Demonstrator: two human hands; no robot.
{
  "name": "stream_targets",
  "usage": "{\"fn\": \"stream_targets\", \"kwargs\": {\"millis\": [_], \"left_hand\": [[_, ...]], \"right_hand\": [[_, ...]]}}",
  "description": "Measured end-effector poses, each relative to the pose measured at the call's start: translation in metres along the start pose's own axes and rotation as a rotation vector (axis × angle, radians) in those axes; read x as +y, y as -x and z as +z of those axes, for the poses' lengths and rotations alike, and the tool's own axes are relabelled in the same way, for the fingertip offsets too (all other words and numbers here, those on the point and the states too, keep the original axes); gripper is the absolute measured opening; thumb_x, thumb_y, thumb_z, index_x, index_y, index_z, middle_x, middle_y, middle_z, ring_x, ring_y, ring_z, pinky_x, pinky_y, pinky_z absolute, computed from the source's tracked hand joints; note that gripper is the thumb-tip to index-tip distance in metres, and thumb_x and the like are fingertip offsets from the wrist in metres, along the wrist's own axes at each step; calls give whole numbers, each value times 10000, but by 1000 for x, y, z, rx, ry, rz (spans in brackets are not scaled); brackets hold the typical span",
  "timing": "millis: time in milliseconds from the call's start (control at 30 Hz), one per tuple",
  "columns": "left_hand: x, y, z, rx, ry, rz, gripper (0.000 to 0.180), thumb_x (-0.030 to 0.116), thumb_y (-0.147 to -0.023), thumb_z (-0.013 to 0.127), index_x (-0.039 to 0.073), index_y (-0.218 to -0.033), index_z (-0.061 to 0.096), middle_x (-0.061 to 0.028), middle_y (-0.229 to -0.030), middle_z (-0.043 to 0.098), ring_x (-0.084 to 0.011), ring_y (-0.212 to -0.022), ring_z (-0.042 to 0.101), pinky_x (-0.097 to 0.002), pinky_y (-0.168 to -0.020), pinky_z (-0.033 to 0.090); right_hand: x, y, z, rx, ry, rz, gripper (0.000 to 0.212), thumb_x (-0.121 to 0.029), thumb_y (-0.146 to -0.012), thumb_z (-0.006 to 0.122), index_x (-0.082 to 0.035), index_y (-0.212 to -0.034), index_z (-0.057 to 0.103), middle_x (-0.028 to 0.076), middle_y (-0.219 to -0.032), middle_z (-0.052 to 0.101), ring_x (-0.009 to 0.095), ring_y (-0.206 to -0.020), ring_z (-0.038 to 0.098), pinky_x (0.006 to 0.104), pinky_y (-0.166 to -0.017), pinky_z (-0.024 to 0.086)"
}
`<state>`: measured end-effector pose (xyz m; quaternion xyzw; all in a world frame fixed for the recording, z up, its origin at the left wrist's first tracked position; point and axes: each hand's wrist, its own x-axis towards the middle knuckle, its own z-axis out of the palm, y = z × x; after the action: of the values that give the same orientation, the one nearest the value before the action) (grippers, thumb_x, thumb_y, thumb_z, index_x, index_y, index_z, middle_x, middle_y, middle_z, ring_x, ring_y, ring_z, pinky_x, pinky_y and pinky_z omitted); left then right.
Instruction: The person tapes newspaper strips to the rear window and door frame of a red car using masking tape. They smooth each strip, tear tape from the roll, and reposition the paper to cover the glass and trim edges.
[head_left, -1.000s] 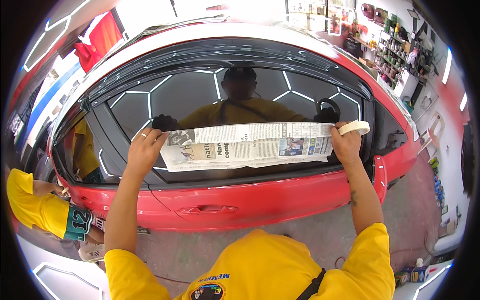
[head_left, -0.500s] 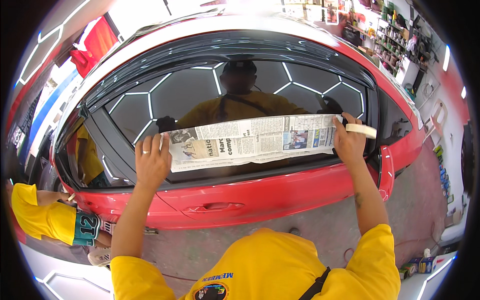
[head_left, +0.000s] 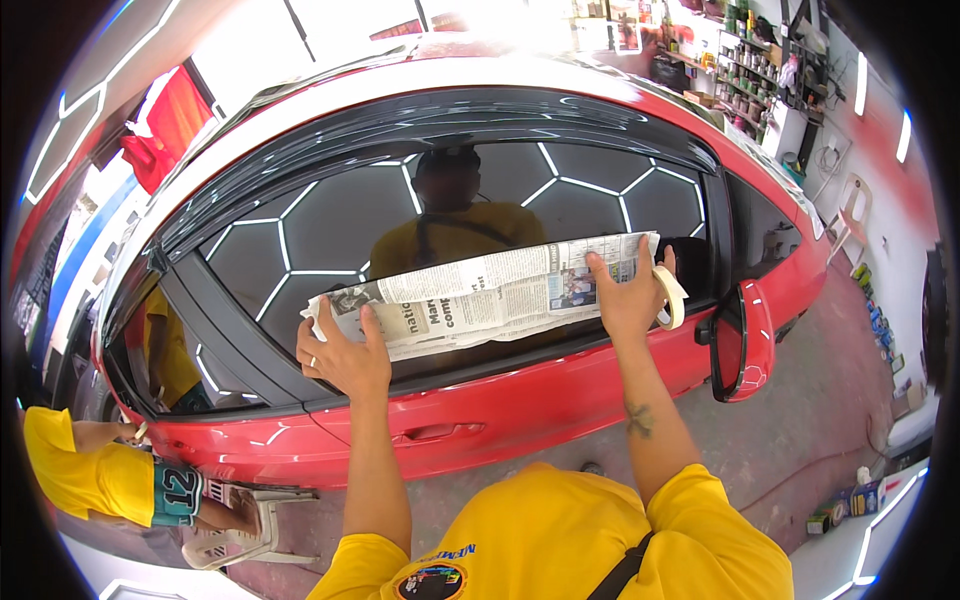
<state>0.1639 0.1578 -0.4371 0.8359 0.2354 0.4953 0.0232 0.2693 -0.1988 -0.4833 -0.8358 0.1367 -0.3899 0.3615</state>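
Observation:
A long folded strip of newspaper [head_left: 490, 298] stretches between my two hands, in front of the dark side window [head_left: 520, 195] of a red car. My left hand [head_left: 345, 352], a ring on one finger, grips its left end with the thumb on the printed face. My right hand [head_left: 630, 295] pinches the right end, thumb in front and fingers partly hidden behind the paper. A roll of cream masking tape [head_left: 672, 297] hangs on the right hand's fingers. The strip slants slightly, its right end higher. Whether it touches the glass I cannot tell.
Below the window lies the red door [head_left: 540, 412] with its handle. The side mirror [head_left: 742, 342] juts out at right. A person in a yellow shirt [head_left: 95, 465] works at the car's left end, near a white plastic chair [head_left: 255, 530]. Shelves of bottles [head_left: 748, 75] stand far right.
My hands have come closer together and lower, and the newspaper strip now bows a little. The tape roll has swung down to hang beside the right fingers. The whole view has shifted somewhat.

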Motion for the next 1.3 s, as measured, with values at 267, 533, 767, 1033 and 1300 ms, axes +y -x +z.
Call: {"fn": "stream_targets", "kwargs": {"millis": [267, 533, 767, 1033, 1300], "left_hand": [[101, 42, 21, 34, 280, 607, 678, 450, -973, 750, 159, -1567, 599, -271, -1716, 348, -476, -1632, 199, -649, -1296, 33], [97, 24, 61, -103, 265, 840, 683, 519, -990, 730, 357, -1628, 547, -225, -1798, 263, -447, -1687, 118, -703, -1291, -16], [91, 19, 58, -171, 256, 868, 673, 530, -992, 721, 415, -1629, 537, -218, -1794, 277, -452, -1684, 130, -734, -1279, 75], [92, 20, 65, -124, 246, 865, 700, 549, -974, 724, 425, -1634, 528, -212, -1789, 293, -443, -1685, 136, -725, -1289, 63], [100, 22, 69, -54, 274, 844, 726, 535, -934, 758, 423, -1620, 549, -183, -1780, 338, -427, -1679, 192, -689, -1309, 48]], "right_hand": [[4, 5, 8, 54, 23, -44, 1022, -609, -811, 890, -19, -1579, 562, 392, -1673, 345, 555, -1491, 398, 630, -1209, 353], [4, -3, 4, -7, 75, -60, 1074, -634, -830, 860, -31, -1636, 484, 393, -1703, 288, 571, -1506, 378, 611, -1234, 339], [-1, -7, -3, -118, 94, -36, 1116, -661, -864, 812, -38, -1689, 391, 402, -1720, 248, 594, -1519, 355, 612, -1240, 336], [5, -8, 8, 28, 49, -75, 988, -523, -957, 772, -44, -1709, 345, 410, -1727, 195, 599, -1507, 355, 621, -1234, 315], [-71, 89, 30, 41, -102, -688, 863, -538, -933, 765, -144, -1657, 510, 390, -1674, 332, 534, -1419, 426, 623, -1123, 366]]}}
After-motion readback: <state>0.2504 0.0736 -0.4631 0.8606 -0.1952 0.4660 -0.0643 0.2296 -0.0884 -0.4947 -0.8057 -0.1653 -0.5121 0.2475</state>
